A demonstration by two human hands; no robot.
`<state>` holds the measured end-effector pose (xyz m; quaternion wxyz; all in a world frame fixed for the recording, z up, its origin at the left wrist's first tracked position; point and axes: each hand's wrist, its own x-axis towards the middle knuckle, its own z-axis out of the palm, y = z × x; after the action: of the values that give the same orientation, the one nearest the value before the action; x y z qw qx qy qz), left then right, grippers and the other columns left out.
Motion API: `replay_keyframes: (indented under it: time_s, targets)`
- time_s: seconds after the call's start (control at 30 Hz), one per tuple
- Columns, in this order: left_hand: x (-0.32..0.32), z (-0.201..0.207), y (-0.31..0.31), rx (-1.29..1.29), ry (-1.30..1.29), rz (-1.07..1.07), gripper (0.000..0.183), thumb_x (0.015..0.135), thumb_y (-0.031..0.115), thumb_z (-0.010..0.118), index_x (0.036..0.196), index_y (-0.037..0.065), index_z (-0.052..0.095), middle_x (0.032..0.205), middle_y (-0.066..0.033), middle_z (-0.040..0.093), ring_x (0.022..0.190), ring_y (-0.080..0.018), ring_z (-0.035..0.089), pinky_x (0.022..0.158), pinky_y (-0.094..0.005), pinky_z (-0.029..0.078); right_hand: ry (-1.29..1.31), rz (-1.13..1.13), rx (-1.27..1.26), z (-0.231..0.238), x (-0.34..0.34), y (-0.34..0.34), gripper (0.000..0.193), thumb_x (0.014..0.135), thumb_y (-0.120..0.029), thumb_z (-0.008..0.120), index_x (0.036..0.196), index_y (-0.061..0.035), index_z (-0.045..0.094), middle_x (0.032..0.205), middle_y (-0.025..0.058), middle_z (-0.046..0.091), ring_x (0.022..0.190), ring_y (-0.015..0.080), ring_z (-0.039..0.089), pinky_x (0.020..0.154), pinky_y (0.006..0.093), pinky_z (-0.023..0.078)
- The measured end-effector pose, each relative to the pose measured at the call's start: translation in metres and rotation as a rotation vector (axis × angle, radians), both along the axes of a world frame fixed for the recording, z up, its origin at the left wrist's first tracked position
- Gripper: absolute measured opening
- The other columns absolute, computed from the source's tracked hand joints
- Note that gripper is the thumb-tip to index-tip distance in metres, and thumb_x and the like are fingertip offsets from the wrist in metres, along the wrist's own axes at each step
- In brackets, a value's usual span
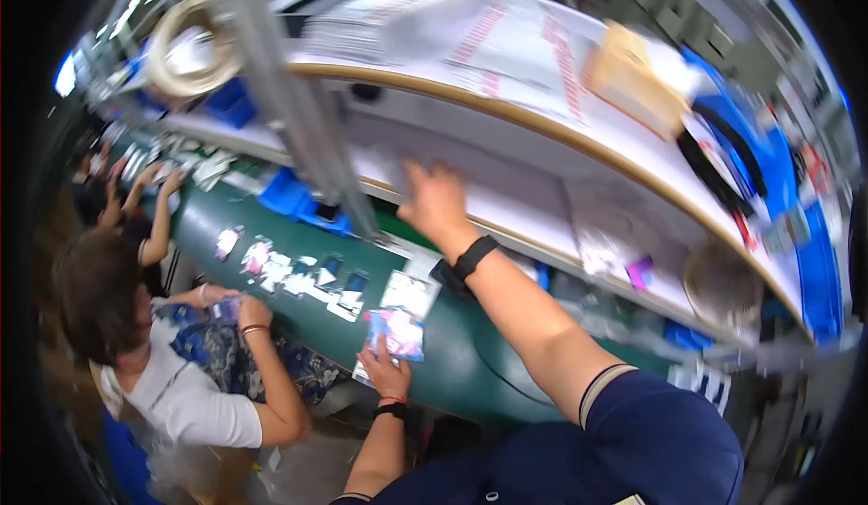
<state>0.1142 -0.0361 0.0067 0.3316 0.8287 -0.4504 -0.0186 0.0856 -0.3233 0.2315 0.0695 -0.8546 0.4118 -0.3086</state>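
Note:
My left hand (387, 375) is at the near edge of the green work table, its fingers over a blue and pink printed packet (400, 334), which it grips from the near side. White printed sheets (410, 295) lie just beyond that packet. My right arm stretches forward, and my right hand (436, 201) is in front of the lower shelf compartment (506, 179). Its fingers are apart, somewhat blurred, and nothing shows in them.
A metal post (298, 116) stands left of my right hand. Small packets and cards (289, 274) lie along the table (203, 225) beside blue bins (294, 199). A co-worker (181, 351) sits at the left. The upper shelf carries stacked plastic bags (506, 39) and a yellowish box (633, 80).

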Motion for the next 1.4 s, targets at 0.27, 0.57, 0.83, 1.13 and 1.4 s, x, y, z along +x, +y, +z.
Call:
replay_keyframes:
  time_s: [0.27, 0.57, 0.83, 1.13, 1.4]
  targets:
    - [0.005, 0.005, -0.008, 0.033, -0.029, 0.051, 0.076, 0.068, 0.005, 0.063, 0.137, 0.010, 0.033, 0.125, -0.0272, 0.034, 0.112, -0.0450, 0.040, 0.095, -0.0492, 0.036, 0.039, 0.057, 0.300, -0.039, -0.231, 0.179, 0.075, 0.060, -0.022, 0.075, 0.130, -0.0194, 0.048, 0.124, 0.0252, 0.045, 0.106, 0.0410, 0.048, 0.090, 0.0475, 0.041]
    - [0.006, 0.006, -0.004, 0.042, -0.078, 0.053, 0.077, 0.072, 0.003, 0.059, 0.141, 0.014, 0.028, 0.123, -0.0254, 0.036, 0.113, -0.0444, 0.040, 0.098, -0.0476, 0.034, 0.016, -0.769, 0.199, -0.095, -0.400, 0.177, 0.073, 0.060, -0.022, 0.073, 0.128, -0.0179, 0.049, 0.125, 0.0257, 0.046, 0.107, 0.0424, 0.049, 0.089, 0.0479, 0.042]
    - [0.009, 0.017, -0.006, 0.045, -0.025, -0.057, 0.076, 0.073, 0.005, 0.061, 0.141, 0.011, 0.028, 0.125, -0.0277, 0.032, 0.114, -0.0460, 0.037, 0.097, -0.0483, 0.034, -0.035, -1.048, 0.261, -0.126, -0.401, 0.140, 0.089, 0.061, -0.037, 0.080, 0.137, -0.0155, 0.039, 0.143, 0.0266, 0.022, 0.122, 0.0418, 0.034, 0.097, 0.0479, 0.035]
    - [-0.064, 0.064, 0.013, 0.196, -0.251, 0.088, 0.082, 0.077, 0.010, 0.063, 0.145, 0.011, 0.018, 0.143, -0.0299, 0.010, 0.130, -0.0464, 0.020, 0.107, -0.0501, 0.021, 0.013, -0.931, 0.400, -0.149, -0.491, 0.288, 0.075, 0.070, -0.026, 0.075, 0.133, -0.0071, 0.039, 0.137, 0.0261, 0.033, 0.121, 0.0428, 0.035, 0.100, 0.0475, 0.032]
    - [-0.230, 0.108, 0.034, 0.154, -0.028, -0.886, 0.027, 0.077, 0.009, 0.060, 0.102, 0.002, 0.060, 0.109, -0.0214, 0.055, 0.101, -0.0407, 0.051, 0.089, -0.0478, 0.041, 0.267, -0.874, 0.429, -0.194, -0.577, 0.333, 0.073, 0.080, -0.054, 0.055, 0.139, -0.0147, 0.037, 0.143, 0.0276, 0.025, 0.132, 0.0457, 0.021, 0.103, 0.0616, 0.018]
